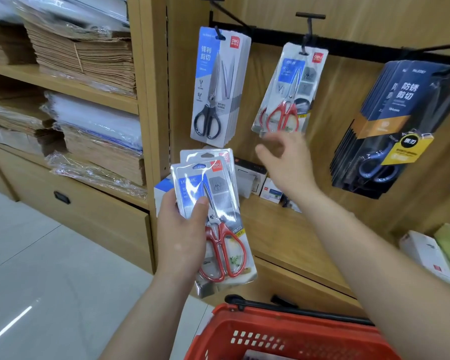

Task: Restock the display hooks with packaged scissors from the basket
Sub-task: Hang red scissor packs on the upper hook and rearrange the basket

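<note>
Red plastic basket [283, 336] sits nearest you, cut off by the lower edge, its contents hard to make out. Above it your left hand [179, 229] is curled round a fan of red-handled scissor packs [218, 216], glare blotting the front one's print. Farther off your blurred right hand [289, 162] hangs empty, fingers loosely spread, just below matching packs [287, 92] on the middle hook [308, 35]; black-handled packs [216, 87] to their left read "deli" and "锋利剪切", cropped dark packs [390, 126] far right "防锈剪切".
</note>
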`<action>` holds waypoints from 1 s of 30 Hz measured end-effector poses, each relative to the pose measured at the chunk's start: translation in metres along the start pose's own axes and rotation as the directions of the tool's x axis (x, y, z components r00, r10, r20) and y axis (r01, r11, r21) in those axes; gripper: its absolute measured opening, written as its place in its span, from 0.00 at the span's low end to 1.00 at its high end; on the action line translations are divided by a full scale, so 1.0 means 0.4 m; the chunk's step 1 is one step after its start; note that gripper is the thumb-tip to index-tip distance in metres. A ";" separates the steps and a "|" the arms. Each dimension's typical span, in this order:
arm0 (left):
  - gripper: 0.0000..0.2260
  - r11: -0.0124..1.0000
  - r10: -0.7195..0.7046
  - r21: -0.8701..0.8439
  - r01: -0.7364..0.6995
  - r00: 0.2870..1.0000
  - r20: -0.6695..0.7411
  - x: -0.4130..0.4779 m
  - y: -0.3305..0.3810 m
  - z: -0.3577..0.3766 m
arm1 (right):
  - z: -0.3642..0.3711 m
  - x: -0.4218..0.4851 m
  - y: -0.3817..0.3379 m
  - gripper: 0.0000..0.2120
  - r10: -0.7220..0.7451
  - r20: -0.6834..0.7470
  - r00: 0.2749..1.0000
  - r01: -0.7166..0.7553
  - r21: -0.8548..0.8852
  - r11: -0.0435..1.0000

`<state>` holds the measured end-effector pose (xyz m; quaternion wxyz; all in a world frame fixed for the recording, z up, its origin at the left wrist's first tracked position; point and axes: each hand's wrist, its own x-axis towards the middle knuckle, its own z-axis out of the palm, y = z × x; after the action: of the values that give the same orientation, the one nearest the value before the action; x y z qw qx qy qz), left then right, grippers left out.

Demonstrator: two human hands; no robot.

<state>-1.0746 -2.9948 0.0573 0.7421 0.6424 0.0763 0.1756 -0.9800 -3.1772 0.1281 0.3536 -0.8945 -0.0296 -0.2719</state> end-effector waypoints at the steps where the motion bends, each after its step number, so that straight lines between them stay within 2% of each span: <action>1: 0.06 1.000 -0.007 -0.005 0.007 1.000 -0.002 -0.001 -0.001 0.002 | -0.002 -0.062 -0.013 0.06 0.015 0.113 0.994 -0.028 0.113 0.993; 3: 0.05 0.999 -0.025 -0.028 0.025 1.000 -0.012 -0.004 -0.004 0.007 | -0.005 -0.183 -0.037 0.03 0.050 0.324 0.945 -0.143 0.268 0.953; 4: 0.05 0.999 -0.036 -0.039 0.036 0.999 -0.015 -0.006 -0.004 0.010 | -0.005 -0.233 -0.043 0.05 0.054 0.398 0.916 -0.190 0.312 0.931; 6: 0.05 0.997 -0.063 -0.050 0.062 0.998 -0.014 -0.014 -0.002 0.017 | 0.004 -0.304 -0.039 0.13 0.043 0.448 0.893 -0.224 0.361 0.905; 9: 0.05 0.993 -0.093 -0.074 0.091 0.996 -0.016 -0.030 0.003 0.027 | 0.014 -0.345 -0.029 0.20 0.106 0.435 0.894 -0.309 0.430 0.848; 14: 0.08 0.975 -0.141 -0.172 0.143 0.990 0.026 -0.051 0.013 0.031 | 0.013 -0.361 -0.031 0.08 0.187 0.326 0.926 -0.341 0.517 0.785; 16: 0.07 0.967 -0.146 -0.204 0.150 0.989 0.033 -0.053 0.014 0.032 | 0.015 -0.363 -0.027 0.07 0.225 0.279 0.934 -0.346 0.542 0.766; 18: 0.05 0.971 -0.139 -0.191 0.142 0.990 0.030 -0.056 0.012 0.030 | 0.015 -0.365 -0.021 0.08 0.255 0.250 0.934 -0.354 0.542 0.762; 20: 0.08 0.978 -0.125 -0.162 0.129 0.992 0.034 -0.057 0.007 0.027 | 0.010 -0.364 -0.015 0.09 0.288 0.229 0.930 -0.368 0.553 0.748; 26: 0.10 0.988 -0.096 -0.114 0.100 0.995 0.042 -0.059 0.013 0.018 | -0.043 -0.335 -0.005 0.11 0.271 0.194 0.943 -0.333 0.519 0.787; 30: 0.09 0.986 -0.103 -0.127 0.107 0.994 0.041 -0.055 0.022 0.014 | -0.078 -0.296 -0.008 0.07 0.259 0.163 0.952 -0.306 0.539 0.785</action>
<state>-1.0946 -3.0068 0.0644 0.7917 0.5909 0.0858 0.1297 -1.0962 -3.1786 0.0889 0.6343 -0.7564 0.0122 -0.1593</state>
